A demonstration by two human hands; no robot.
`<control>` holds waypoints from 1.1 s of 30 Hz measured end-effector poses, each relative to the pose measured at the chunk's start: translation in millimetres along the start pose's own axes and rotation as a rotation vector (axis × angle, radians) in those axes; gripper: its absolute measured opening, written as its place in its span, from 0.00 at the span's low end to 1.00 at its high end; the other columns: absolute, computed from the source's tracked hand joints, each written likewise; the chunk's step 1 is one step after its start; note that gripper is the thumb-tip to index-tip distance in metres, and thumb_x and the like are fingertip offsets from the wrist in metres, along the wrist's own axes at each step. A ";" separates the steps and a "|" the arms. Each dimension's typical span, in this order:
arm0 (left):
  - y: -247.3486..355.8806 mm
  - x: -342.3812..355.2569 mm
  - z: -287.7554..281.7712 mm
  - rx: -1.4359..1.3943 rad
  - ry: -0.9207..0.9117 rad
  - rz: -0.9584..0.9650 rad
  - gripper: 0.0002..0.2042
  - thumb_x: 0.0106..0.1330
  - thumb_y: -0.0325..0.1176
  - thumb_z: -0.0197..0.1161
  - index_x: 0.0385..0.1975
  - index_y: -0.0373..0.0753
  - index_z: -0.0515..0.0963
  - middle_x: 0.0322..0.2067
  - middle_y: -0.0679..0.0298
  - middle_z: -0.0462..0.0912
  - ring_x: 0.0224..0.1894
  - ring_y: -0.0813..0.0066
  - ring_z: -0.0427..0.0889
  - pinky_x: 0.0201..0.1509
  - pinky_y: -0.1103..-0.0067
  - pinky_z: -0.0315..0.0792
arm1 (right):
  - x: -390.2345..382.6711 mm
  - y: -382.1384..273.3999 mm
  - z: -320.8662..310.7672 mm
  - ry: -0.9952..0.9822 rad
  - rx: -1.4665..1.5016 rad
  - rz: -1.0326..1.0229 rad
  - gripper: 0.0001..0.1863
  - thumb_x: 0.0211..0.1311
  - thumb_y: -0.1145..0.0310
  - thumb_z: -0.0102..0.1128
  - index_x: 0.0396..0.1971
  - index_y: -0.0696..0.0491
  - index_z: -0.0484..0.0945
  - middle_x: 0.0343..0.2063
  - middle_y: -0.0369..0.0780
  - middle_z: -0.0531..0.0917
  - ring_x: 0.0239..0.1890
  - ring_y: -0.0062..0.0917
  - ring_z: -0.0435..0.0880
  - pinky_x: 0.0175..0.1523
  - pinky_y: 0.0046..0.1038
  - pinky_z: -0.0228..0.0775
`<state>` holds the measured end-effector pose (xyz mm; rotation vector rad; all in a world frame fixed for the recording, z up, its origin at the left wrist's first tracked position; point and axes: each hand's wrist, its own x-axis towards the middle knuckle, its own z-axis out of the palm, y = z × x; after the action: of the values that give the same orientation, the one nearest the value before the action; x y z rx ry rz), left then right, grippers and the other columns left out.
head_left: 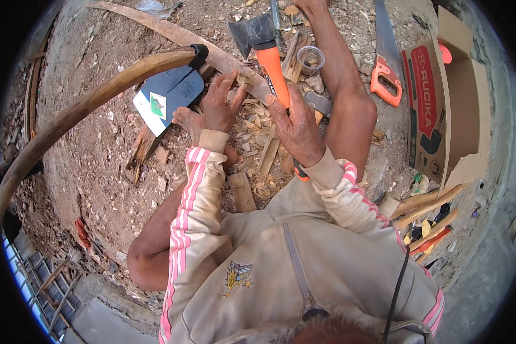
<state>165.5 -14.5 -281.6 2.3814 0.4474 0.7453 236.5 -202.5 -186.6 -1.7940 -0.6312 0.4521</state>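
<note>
My right hand (298, 126) is wrapped round the orange handle of an axe (272, 71). The dark blade points up and to the left, and the black butt of the handle shows below my wrist. My right thumb lies by the near end of a long curved wooden strip (175, 34), which stretches away to the upper left. At the strip's lower edge is my left hand (221, 103), fingers apart and curved, tips close to or touching the wood. Whether those tips bear on it I cannot tell.
Wood chips (255, 129) lie between my bent legs. A curved wooden handle (92, 103) with a dark-blue blade (180, 86) spans the left. Beyond my right leg are a hand saw (387, 74) with an orange grip and an open cardboard box (441, 103). A clear cup (311, 59) stands ahead.
</note>
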 end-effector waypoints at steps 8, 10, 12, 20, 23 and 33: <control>-4.2 0.8 -3.4 0.001 0.001 0.033 0.21 0.62 0.27 0.72 0.55 0.37 0.80 0.48 0.56 0.83 0.44 0.68 0.88 0.47 0.76 0.83 | -3.5 68.1 20.2 -0.048 -0.080 0.107 0.16 0.74 0.59 0.55 0.47 0.57 0.68 0.24 0.51 0.81 0.27 0.51 0.83 0.31 0.47 0.70; 3.5 1.5 -7.2 -0.047 -0.013 0.021 0.21 0.61 0.27 0.72 0.55 0.36 0.80 0.47 0.57 0.83 0.43 0.68 0.87 0.47 0.76 0.83 | 0.7 62.2 15.6 -0.037 -0.048 0.116 0.16 0.75 0.58 0.55 0.47 0.57 0.68 0.23 0.50 0.81 0.27 0.50 0.83 0.31 0.47 0.70; -9.4 3.6 -4.0 -0.016 0.032 0.035 0.20 0.60 0.30 0.73 0.53 0.39 0.80 0.46 0.57 0.84 0.43 0.63 0.87 0.47 0.73 0.82 | 4.3 33.7 6.0 -0.012 0.011 0.058 0.16 0.75 0.58 0.55 0.46 0.56 0.69 0.23 0.49 0.80 0.25 0.49 0.82 0.31 0.46 0.69; 3.3 0.6 -8.3 0.016 -0.013 0.025 0.20 0.61 0.28 0.74 0.53 0.36 0.80 0.44 0.58 0.83 0.42 0.71 0.87 0.46 0.78 0.82 | -3.6 81.3 23.1 -0.046 -0.093 0.152 0.17 0.74 0.58 0.56 0.47 0.57 0.68 0.25 0.56 0.80 0.31 0.57 0.83 0.33 0.49 0.70; -2.2 -6.6 -8.5 -0.049 -0.042 -0.041 0.20 0.61 0.28 0.74 0.53 0.36 0.81 0.43 0.59 0.84 0.40 0.72 0.87 0.46 0.78 0.81 | -13.9 71.5 21.9 -0.042 -0.067 0.159 0.17 0.74 0.58 0.55 0.47 0.57 0.68 0.24 0.55 0.80 0.30 0.56 0.83 0.33 0.48 0.70; -6.5 5.9 -1.7 0.000 -0.023 0.016 0.20 0.61 0.31 0.74 0.53 0.36 0.80 0.40 0.59 0.84 0.39 0.71 0.87 0.45 0.77 0.81 | -0.6 81.4 25.7 -0.083 -0.217 0.142 0.18 0.74 0.60 0.56 0.52 0.57 0.70 0.27 0.53 0.83 0.31 0.53 0.85 0.34 0.46 0.73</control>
<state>168.2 -6.0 -282.2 2.3942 0.4198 0.7236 236.5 -202.6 -272.0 -2.0435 -0.6316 0.5744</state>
